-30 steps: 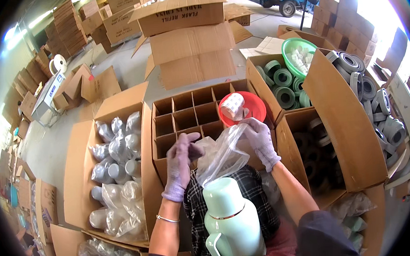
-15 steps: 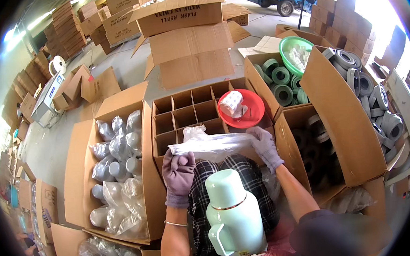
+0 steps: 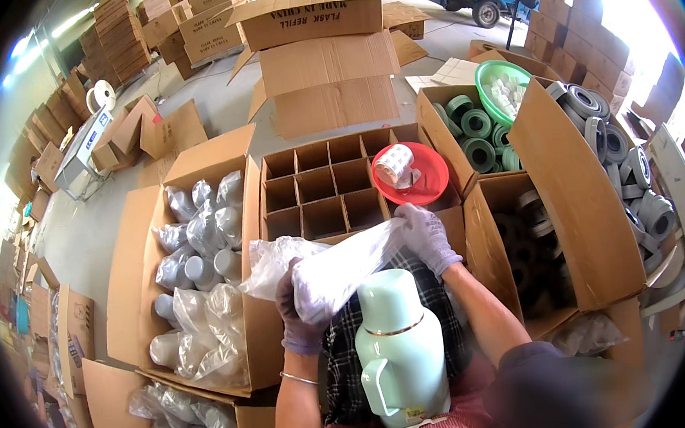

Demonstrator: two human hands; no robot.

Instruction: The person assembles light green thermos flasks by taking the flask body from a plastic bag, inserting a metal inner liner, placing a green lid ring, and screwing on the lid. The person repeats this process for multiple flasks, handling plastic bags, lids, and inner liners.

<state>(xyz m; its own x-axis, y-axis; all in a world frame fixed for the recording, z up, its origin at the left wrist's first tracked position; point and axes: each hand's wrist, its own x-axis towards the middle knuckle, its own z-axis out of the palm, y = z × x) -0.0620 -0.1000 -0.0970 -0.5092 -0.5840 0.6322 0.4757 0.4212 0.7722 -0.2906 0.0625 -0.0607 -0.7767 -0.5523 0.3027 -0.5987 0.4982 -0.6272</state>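
Note:
A clear plastic bag stretches between my two gloved hands, above my lap. My right hand is closed on its upper right edge. At the other end, my left hand grips the bag, and the plastic covers part of its fingers. Just below the bag, a pale mint-green vacuum flask stands upright on my lap, its lid on and its handle toward the left. Neither hand touches the flask. Checked dark cloth covers my legs.
Ahead is a carton with cardboard dividers, a red bowl with a white roll on its corner. To the left, a carton holds bagged grey flasks. On the right are cartons of green and grey rings and a green basin.
The bag has been spread wider and tilted, its right end raised. My left hand has moved under the plastic, and my right hand has shifted slightly left.

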